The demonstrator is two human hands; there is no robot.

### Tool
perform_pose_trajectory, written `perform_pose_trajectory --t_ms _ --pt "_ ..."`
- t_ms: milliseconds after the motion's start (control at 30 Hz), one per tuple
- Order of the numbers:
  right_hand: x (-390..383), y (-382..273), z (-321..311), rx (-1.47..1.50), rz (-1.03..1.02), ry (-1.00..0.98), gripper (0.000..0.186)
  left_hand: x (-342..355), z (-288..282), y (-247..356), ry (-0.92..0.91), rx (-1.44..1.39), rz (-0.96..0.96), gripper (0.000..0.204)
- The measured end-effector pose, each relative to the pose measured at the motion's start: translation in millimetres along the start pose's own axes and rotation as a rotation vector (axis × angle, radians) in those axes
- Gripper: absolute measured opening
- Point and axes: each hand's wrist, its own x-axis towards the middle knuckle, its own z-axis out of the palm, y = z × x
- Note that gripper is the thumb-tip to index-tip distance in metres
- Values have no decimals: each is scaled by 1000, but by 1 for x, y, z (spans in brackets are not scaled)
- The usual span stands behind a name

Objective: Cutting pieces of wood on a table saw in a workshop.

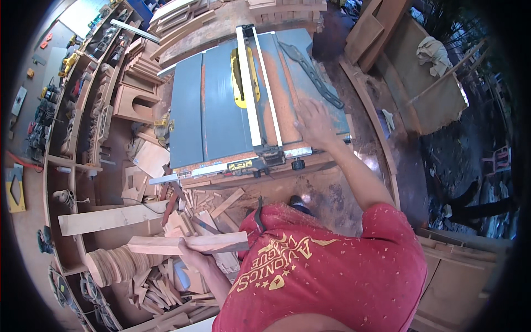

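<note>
My left hand (193, 258) grips a pale wooden board (221, 242) from below, held level beside my body and away from the saw. My right hand (316, 123) lies with fingers spread on the right part of the table saw (186, 113), where orange sawdust (285, 102) covers the surface. Just left of that hand runs the saw's long rip fence (265, 83). A yellow throat plate (241, 102) is set in the table, partly hidden by the fence. Beyond my right hand lies a dark, slotted push stick (314, 76).
Wood offcuts (160, 290) heap on the floor at the left. Shelves (72, 171) holding tools and wood line the left side. Stacked boards (182, 22) stand behind the saw. Large panels (431, 83) lean at the right. My shoe (300, 203) shows below the saw.
</note>
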Motion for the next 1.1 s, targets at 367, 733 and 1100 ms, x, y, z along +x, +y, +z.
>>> perform_pose_trajectory --t_ms 367,733,1100 --pt "-121 -88 -10 342 101 121 46 7 4 4 111 -3 46 40" --pt "-102 -228 -48 783 118 -641 85 -27 122 6 -516 23 -73 29" --pt "-109 -322 -38 707 548 -484 84 92 108 118 -803 463 881 88"
